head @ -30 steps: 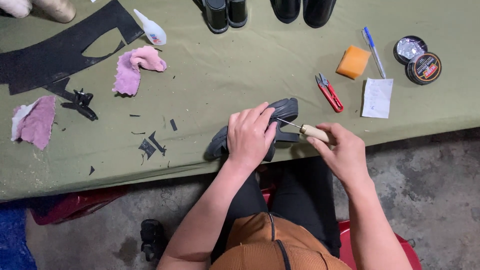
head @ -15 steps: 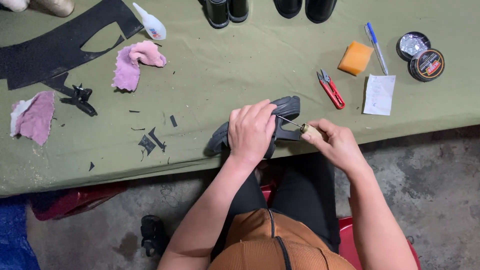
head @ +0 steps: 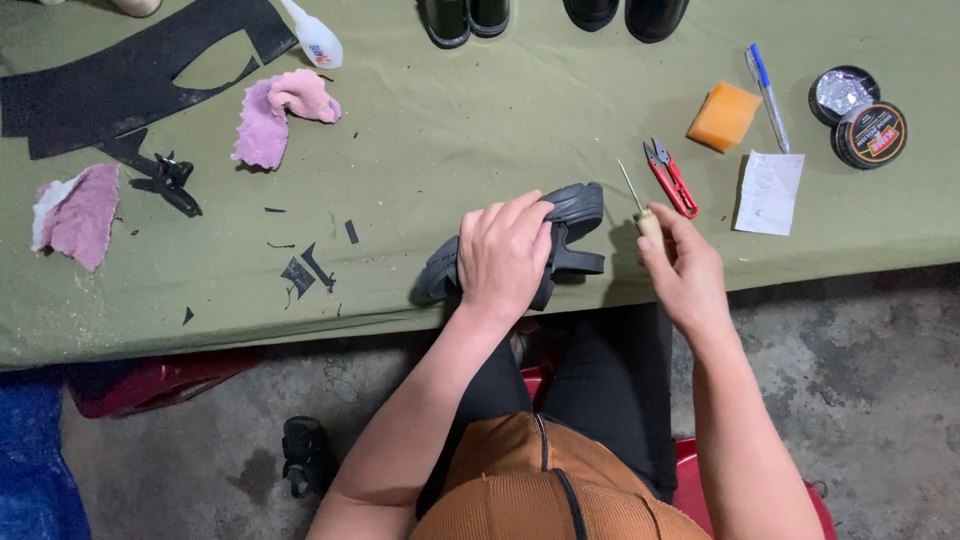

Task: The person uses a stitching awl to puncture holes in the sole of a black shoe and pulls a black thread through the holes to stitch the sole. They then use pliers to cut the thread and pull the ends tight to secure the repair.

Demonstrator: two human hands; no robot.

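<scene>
The person is sitting at the near edge of a worktop covered in olive-green cloth. The left hand is pressing down over a dark grey sandal, fingers spread and wrapped across its upper, so the sandal is lying clamped under the palm close to the worktop's front edge; its toe end and a strap are showing past the fingers on the right. The right hand is closing around an awl with a pale wooden handle, pinching it between thumb and fingers, and the thin metal point is sticking up and away from the person, apart from the sandal.

Just beyond the awl, small red-handled snips are lying on the cloth. Farther right, an orange sponge block, a blue pen, a white slip of paper and a round tin with its open lid beside it are resting near one another. To the left, a pink rag is lying crumpled, another pink rag is sitting near the left edge, and a large black cut sheet is spreading across the far corner. Small black offcuts are scattered between the rags and the sandal. A white squeeze bottle is lying at the top, and the toes of dark shoes are showing along the far edge.
</scene>
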